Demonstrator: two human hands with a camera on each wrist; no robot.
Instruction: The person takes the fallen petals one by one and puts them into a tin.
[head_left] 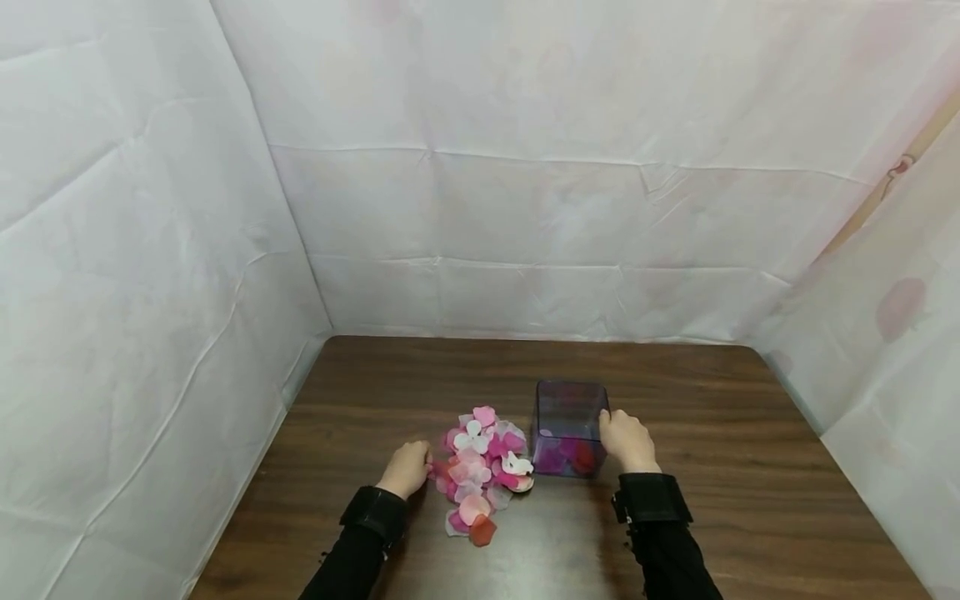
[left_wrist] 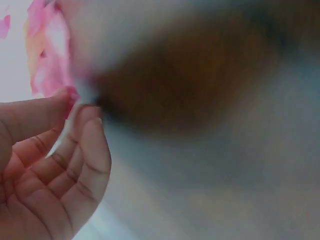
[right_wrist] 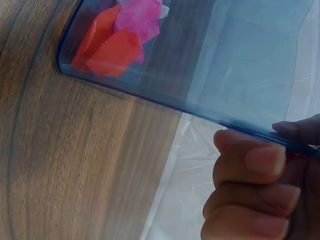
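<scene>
One pink petal (left_wrist: 74,95) sits pinched in my left hand (head_left: 406,469), lower middle of the frame; my right hand (head_left: 628,440), to its right, grips the edge of a see-through box (head_left: 570,404) with thumb and curled fingers. Some petals, red and purple ones (head_left: 581,457) among them, already lie in the box. More, I judge, remain outside, in the heap (head_left: 472,465) between my left hand and the box on the brown surface (head_left: 712,433).

The brown wood-grain table (head_left: 750,467) has round far corners. A white back sheet (head_left: 525,208) hangs behind it (long fold lines run across). The left sheet (head_left: 135,292) is wrinkly. The right sheet (head_left: 922,417) has a pink spot (head_left: 901,309), and a tan strip (head_left: 862,208) shows beside it.
</scene>
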